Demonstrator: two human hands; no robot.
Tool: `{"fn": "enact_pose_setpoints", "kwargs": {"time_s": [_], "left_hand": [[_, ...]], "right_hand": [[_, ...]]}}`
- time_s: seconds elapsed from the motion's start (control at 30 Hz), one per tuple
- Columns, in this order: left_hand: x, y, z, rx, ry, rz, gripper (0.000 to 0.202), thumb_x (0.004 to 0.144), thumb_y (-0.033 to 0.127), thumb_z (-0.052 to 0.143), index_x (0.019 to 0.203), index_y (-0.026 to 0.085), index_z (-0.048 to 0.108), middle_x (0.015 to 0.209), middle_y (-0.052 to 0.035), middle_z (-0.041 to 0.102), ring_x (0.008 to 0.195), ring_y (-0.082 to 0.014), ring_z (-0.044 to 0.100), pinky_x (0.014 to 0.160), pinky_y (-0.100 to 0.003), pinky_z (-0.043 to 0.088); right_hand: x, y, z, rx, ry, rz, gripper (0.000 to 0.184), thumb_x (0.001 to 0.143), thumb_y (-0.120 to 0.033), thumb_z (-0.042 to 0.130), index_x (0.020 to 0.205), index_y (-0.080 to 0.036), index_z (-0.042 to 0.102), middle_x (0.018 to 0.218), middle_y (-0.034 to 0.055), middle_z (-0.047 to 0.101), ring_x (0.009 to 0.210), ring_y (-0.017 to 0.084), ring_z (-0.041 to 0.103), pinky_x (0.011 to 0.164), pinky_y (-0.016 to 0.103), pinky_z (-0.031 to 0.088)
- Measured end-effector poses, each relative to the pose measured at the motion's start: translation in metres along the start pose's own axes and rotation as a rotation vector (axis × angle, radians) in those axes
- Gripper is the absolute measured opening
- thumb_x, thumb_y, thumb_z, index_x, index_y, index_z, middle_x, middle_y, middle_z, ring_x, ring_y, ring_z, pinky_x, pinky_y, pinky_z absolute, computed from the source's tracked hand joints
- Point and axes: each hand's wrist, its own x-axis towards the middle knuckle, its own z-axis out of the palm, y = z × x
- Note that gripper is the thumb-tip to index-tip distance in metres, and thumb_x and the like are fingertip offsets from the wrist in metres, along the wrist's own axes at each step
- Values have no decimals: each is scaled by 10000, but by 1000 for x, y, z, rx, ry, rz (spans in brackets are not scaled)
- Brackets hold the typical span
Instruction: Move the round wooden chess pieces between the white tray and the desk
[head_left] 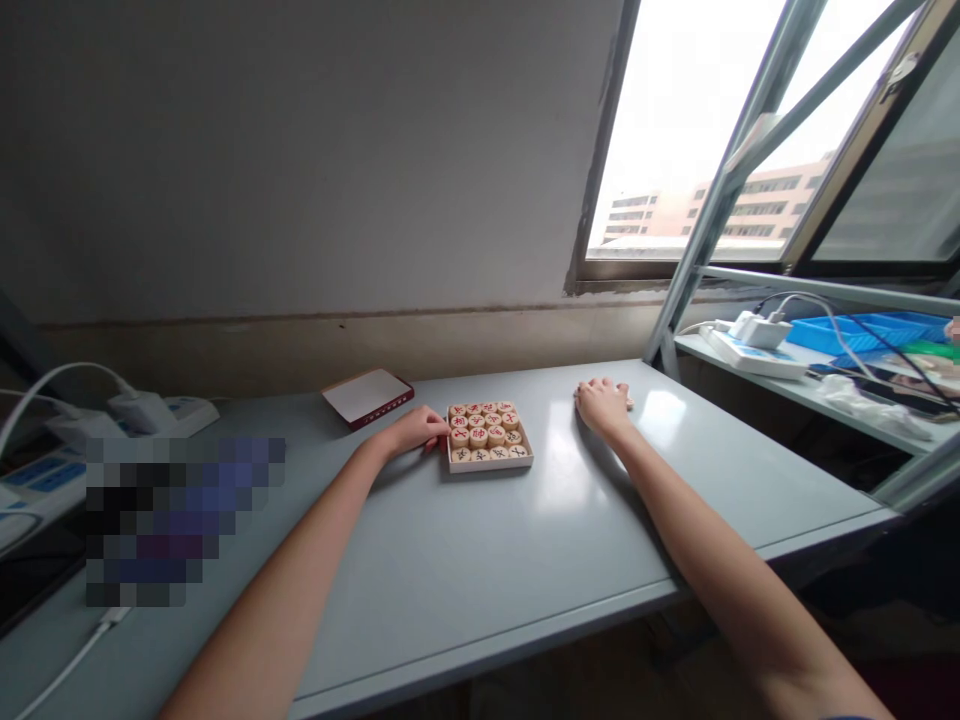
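Observation:
A shallow box (489, 464) filled with several round wooden chess pieces (486, 430), marked in red and black, lies on the grey table (465, 560). My left hand (417, 430) rests at the box's left edge, fingers curled against it. My right hand (602, 402) lies palm down on the table to the right of the box, fingers bent over something small and pale that I cannot make out.
The box's red-edged lid (367, 396) lies behind and left of the box. Power strips and chargers (142, 412) sit far left, with a white cable (71, 660). A metal shelf (810, 385) on the right holds a power strip, a blue tray and cables.

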Motion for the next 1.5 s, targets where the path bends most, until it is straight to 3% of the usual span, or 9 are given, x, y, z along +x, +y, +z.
{"fn": "enact_pose_setpoints", "kwargs": {"time_s": [0.07, 0.17, 0.3, 0.43, 0.57, 0.83, 1.23, 1.5], "left_hand": [[0, 0, 0, 2, 1, -4, 278, 622, 329, 424, 398, 165, 413, 388, 28, 408, 434, -85, 331, 499, -245, 248], [0, 1, 0, 5, -6, -7, 287, 630, 340, 427, 407, 159, 444, 394, 25, 416, 435, -86, 329, 499, -247, 246], [-1, 1, 0, -15, -8, -1, 278, 634, 327, 428, 417, 157, 465, 394, 28, 418, 435, -87, 337, 500, -244, 257], [-1, 1, -1, -23, -11, 0, 271, 632, 314, 429, 411, 158, 451, 389, 30, 410, 433, -86, 340, 501, -239, 265], [0, 0, 0, -17, -2, -7, 271, 628, 315, 435, 404, 161, 421, 384, 32, 400, 426, -81, 327, 497, -241, 260], [-1, 1, 0, -16, 8, -7, 259, 617, 307, 431, 405, 161, 403, 387, 34, 403, 428, -80, 323, 497, -241, 252], [-2, 4, -1, -13, -6, -18, 257, 607, 318, 430, 402, 164, 416, 391, 29, 407, 434, -85, 328, 493, -242, 251], [-1, 3, 0, -24, -2, -9, 257, 617, 319, 429, 412, 164, 421, 396, 30, 411, 435, -86, 335, 498, -241, 258]], "right_hand": [[0, 1, -1, 6, -37, 2, 265, 825, -160, 379, 861, -150, 642, 920, 146, 617, 891, 255, 502, 748, 388, 256], [-3, -6, -9, 67, 12, -123, 220, 828, -202, 419, 862, -170, 635, 927, 116, 616, 877, 235, 512, 741, 367, 263], [-8, -18, -26, 404, 103, -323, 233, 816, -366, 472, 865, -190, 616, 922, 72, 604, 807, 197, 525, 731, 340, 326], [-14, -27, -42, 777, -131, -588, 308, 741, -460, 549, 909, -209, 612, 856, 31, 596, 758, 158, 521, 656, 269, 399], [-18, -33, -48, 775, -242, -725, 283, 701, -409, 615, 908, -216, 625, 853, 25, 593, 770, 152, 518, 670, 258, 412], [-18, -35, -40, 730, -256, -748, 276, 698, -373, 631, 934, -229, 627, 849, 19, 601, 763, 149, 527, 676, 259, 415], [-21, -36, -48, 732, -303, -695, 253, 695, -341, 621, 914, -214, 631, 813, 18, 596, 729, 147, 531, 634, 252, 415], [-21, -39, -45, 755, -303, -712, 268, 702, -400, 615, 885, -204, 631, 783, 15, 579, 706, 139, 518, 614, 243, 400]]}}
